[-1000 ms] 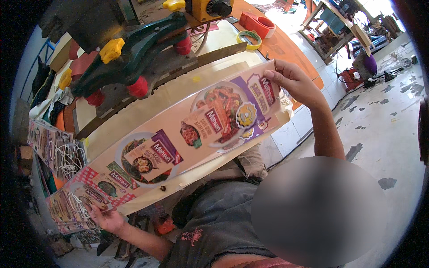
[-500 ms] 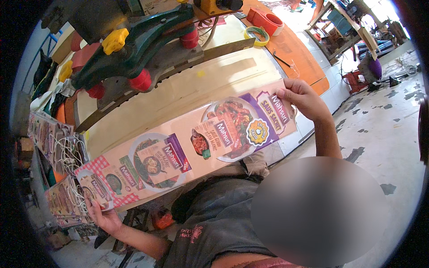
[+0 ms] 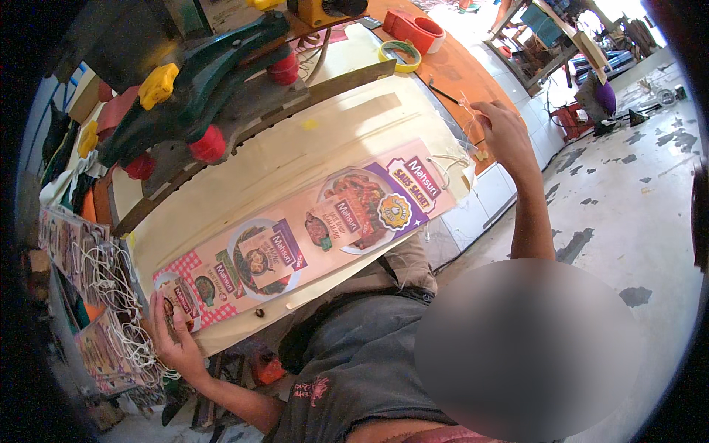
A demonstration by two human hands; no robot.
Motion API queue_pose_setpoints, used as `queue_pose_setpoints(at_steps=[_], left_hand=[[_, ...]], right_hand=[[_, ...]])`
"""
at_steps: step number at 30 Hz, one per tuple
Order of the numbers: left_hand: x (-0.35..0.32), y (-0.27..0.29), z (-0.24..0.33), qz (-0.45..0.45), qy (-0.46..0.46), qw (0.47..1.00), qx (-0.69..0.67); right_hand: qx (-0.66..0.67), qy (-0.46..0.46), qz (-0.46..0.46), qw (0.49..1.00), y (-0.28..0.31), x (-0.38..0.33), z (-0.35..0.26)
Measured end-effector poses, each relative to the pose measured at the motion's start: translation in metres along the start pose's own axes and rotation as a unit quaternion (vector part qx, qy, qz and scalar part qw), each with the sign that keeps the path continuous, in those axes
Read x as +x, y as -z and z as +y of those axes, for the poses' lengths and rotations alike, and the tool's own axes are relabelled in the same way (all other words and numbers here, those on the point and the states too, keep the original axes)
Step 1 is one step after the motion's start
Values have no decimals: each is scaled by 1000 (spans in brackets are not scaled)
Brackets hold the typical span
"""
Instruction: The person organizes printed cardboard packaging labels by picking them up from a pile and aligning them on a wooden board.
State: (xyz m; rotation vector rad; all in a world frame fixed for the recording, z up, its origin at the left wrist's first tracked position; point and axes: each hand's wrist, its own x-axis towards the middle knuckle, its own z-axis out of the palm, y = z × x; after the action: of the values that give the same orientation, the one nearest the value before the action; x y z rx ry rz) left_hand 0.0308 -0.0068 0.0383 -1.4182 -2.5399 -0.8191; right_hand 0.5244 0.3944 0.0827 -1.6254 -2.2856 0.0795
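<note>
Under the left hand (image 3: 176, 336), a long printed banner (image 3: 310, 229) is pinned flat on the table (image 3: 244, 166). White string (image 3: 464, 133) is pinched in the right hand (image 3: 506, 133) grip, above the banner's far end.

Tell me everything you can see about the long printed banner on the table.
The banner is a long, narrow printed strip, seemingly card or stiff paper, pink with purple panels, a red-checked end and round pictures of food dishes. It lies flat, face up, slanting across the pale table, one end near the left hand, the other toward the right hand. The left hand presses on its checked end. At the far end a thin white string loop lies on it; the right hand is raised just past that end, apparently holding string.
</note>
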Motion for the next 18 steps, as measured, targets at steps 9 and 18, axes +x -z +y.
queue_pose_setpoints(at_steps=[9, 18], left_hand=[[6, -7, 5, -30, -6, 1000, -4], [4, -11, -4, -24, -9, 1000, -12]], right_hand=[[110, 111, -115, 981, 0, -22, 3], [46, 20, -110, 993, 10, -41, 23]])
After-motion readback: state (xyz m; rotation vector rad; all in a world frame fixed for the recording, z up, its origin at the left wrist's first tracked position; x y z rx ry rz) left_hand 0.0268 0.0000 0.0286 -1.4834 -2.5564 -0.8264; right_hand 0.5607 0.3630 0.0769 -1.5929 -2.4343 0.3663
